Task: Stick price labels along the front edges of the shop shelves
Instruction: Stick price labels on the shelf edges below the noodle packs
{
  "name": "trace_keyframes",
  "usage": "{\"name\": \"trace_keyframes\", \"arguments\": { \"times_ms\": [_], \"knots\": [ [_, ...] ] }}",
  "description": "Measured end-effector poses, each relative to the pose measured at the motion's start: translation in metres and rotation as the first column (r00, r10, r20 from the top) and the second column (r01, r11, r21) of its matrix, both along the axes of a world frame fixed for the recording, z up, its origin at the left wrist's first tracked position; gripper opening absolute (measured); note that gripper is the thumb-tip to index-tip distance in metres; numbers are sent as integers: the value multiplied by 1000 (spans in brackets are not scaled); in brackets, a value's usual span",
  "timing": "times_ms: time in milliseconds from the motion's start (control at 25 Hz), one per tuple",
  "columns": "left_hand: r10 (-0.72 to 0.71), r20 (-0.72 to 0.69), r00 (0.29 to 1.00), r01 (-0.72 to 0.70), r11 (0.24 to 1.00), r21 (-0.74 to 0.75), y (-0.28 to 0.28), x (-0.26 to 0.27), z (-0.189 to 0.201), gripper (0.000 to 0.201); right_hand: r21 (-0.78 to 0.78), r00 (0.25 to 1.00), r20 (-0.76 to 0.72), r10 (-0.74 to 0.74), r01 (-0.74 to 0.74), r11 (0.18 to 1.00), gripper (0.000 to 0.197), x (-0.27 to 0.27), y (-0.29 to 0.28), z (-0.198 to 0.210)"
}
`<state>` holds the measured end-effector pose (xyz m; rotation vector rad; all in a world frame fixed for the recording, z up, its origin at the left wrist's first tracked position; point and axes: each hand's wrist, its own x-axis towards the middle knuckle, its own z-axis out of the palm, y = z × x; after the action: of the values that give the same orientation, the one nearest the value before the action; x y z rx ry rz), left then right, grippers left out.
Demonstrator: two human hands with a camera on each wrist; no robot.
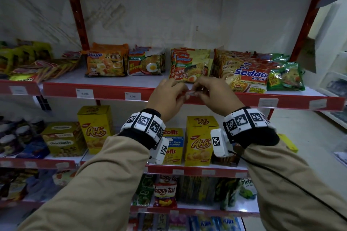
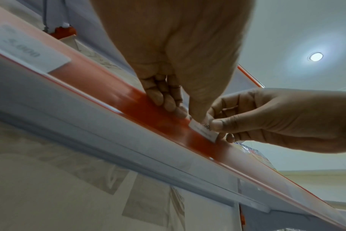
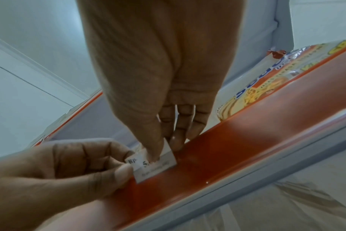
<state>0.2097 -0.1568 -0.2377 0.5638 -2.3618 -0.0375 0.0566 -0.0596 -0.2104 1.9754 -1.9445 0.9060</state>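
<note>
A small white price label [image 1: 191, 93] [image 2: 203, 130] [image 3: 158, 166] lies against the red front edge [image 1: 112, 93] [image 2: 152, 114] [image 3: 237, 148] of the noodle shelf, right of centre. My left hand [image 1: 180, 94] [image 3: 126, 167] pinches its left end between thumb and curled fingers. My right hand [image 1: 199, 93] [image 2: 219, 129] holds the right end, with its thumb [image 3: 153, 154] pressed on the printed face and its fingers behind the edge. Two labels reading 5.000 [image 1: 84, 93] [image 1: 132, 96] sit on the same edge to the left. Two more labels [image 1: 268, 102] [image 1: 317, 103] are to the right.
Instant noodle packs fill the shelf just behind my hands, an Ayam Bawang pack [image 1: 189, 73] closest and a Sedaap pack [image 1: 246, 78] overhanging the edge at right. Yellow snack boxes [image 1: 201, 140] stand on the shelf below. Red uprights [image 1: 78, 15] frame the bay.
</note>
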Motion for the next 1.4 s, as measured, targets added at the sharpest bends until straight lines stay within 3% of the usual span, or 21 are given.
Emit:
{"name": "trace_keyframes", "arguments": {
  "times_ms": [160, 360, 560, 1120, 1280, 1400],
  "knots": [
    [32, -8, 999, -32, 999, 4, 1, -2, -1, 23, 78, 990, -101, -103, 111, 991, 18, -4, 4, 0],
    [75, 29, 997, -75, 997, 6, 4, -3, -1, 25, 94, 979, -151, -140, 155, 983, 13, -7, 5, -3],
    [97, 53, 994, -98, 995, 21, 5, -4, 0, 17, 121, 979, -149, -142, 160, 980, 11, -7, 6, -3],
    [81, 149, 986, -80, 997, -13, -5, -4, 6, 26, 85, 979, -128, -156, 168, 982, 9, -7, 7, -7],
    [70, 148, 987, -64, 997, -44, -6, -2, 6, 25, 20, 985, -45, -168, 169, 985, 24, -5, 10, -13],
    [75, 110, 991, -68, 996, -59, -3, -1, 3, 23, -4, 980, -67, -189, 189, 982, 24, -6, 13, -19]
  ]
}}
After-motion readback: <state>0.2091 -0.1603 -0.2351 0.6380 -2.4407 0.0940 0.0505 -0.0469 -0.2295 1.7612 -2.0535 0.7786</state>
